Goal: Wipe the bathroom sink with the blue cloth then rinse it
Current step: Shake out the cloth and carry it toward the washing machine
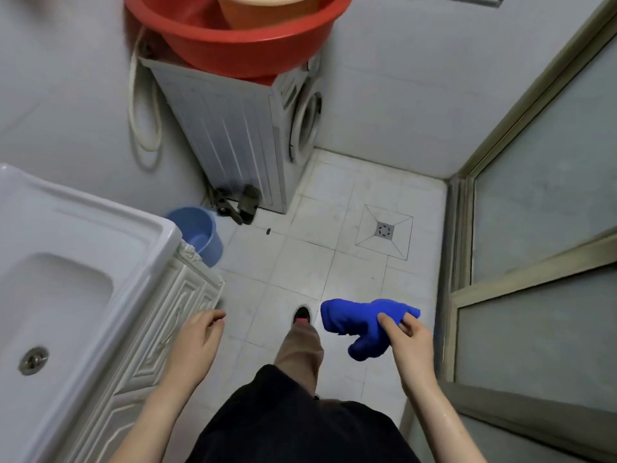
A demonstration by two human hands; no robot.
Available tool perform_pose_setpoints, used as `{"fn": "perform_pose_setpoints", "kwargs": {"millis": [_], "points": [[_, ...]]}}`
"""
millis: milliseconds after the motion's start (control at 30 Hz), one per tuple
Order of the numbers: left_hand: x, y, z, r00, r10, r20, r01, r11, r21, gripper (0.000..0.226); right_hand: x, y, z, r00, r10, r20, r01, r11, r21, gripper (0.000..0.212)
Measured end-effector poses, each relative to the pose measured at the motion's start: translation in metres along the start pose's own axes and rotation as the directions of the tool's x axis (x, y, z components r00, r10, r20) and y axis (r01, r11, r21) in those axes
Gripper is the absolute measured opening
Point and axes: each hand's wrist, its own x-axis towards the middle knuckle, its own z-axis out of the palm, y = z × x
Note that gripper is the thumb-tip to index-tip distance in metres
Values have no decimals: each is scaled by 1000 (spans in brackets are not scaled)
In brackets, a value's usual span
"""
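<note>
The blue cloth [357, 324] hangs crumpled over the tiled floor at the lower right, pinched between the fingers of my right hand [407, 339]. My left hand [197, 339] floats empty, fingers loosely curled and apart, just in front of the vanity. The white bathroom sink [110, 235] fills the left edge, its basin dry-looking with a metal drain [32, 360] at the bottom. No tap is in view.
A white carved cabinet [160, 329] stands under the sink. A small blue bucket [200, 233] sits beside it. Behind stands a washing machine [240, 138] with a red basin [240, 35] on top. A floor drain [384, 230] and glass door [534, 228] lie right.
</note>
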Motion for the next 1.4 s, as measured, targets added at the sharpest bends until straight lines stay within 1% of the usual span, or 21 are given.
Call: {"fn": "perform_pose_setpoints", "kwargs": {"millis": [100, 167, 267, 333, 400, 500, 567, 633, 700, 800, 833, 900, 967, 1000, 1100, 1167, 1267, 1333, 1400], "points": [[39, 9, 12, 1000, -24, -5, 24, 1000, 11, 20, 45, -22, 9, 999, -18, 29, 18, 1000, -11, 9], [69, 21, 21, 1000, -24, 3, 24, 1000, 2, 20, 80, -39, 15, 999, -20, 38, 20, 1000, -16, 10], [125, 47, 26, 999, -5, 44, 4, 1000, 11, 21, 135, -71, 22, 1000, -18, 11, 18, 999, -28, 27], [165, 65, 25, 998, 14, 61, -14, 1000, -1, 23, 170, -96, 24, 999, -35, 3, 35, 998, -57, 32], [206, 87, 18, 999, 32, 40, -31, 999, -18, 24, 204, -126, 26, 998, -67, 11, 68, 994, -83, 31], [259, 118, 7, 999, 38, -3, -38, 999, -37, 23, 252, -169, 30, 991, -127, 39, 129, 989, -76, 20], [285, 133, 3, 999, 23, -34, -25, 998, -51, 23, 281, -197, 37, 984, -164, 73, 170, 983, -69, 21], [306, 144, 1, 997, -12, -72, 6, 997, -81, 22, 311, -222, 48, 977, -180, 113, 190, 978, -90, 21], [323, 147, 3, 992, -76, -100, 64, 992, -113, 21, 343, -244, 66, 969, -183, 168, 204, 972, -119, 20], [337, 145, 12, 963, -224, -148, 196, 963, -184, 30, 390, -270, 102, 934, -165, 317, 222, 963, -154, 18], [341, 144, 16, 943, -282, -175, 242, 945, -220, 28, 404, -277, 116, 912, -156, 379, 231, 960, -161, 18], [345, 145, 24, 884, -394, -253, 324, 905, -276, 13, 428, -291, 144, 851, -125, 510, 245, 954, -175, 16], [342, 152, 31, 787, -519, -335, 398, 841, -367, 23, 446, -308, 172, 754, -89, 651, 280, 940, -196, 14], [339, 159, 32, 727, -586, -358, 429, 794, -430, 27, 451, -318, 187, 699, -71, 712, 305, 930, -206, 14], [325, 180, 34, 543, -741, -396, 491, 662, -566, 29, 460, -341, 234, 529, -29, 848, 392, 895, -214, 17], [317, 188, 33, 446, -785, -430, 499, 617, -609, 28, 460, -352, 266, 435, -6, 900, 430, 880, -202, 17], [305, 195, 27, 315, -831, -459, 514, 556, -653, 18, 451, -362, 310, 294, 26, 955, 480, 860, -171, 16], [301, 195, 23, 223, -858, -462, 506, 507, -697, 17, 444, -365, 339, 228, 49, 972, 489, 858, -158, 17], [300, 187, 19, 147, -876, -460, 507, 466, -725, 18, 436, -364, 365, 183, 59, 981, 488, 861, -143, 16]]}}
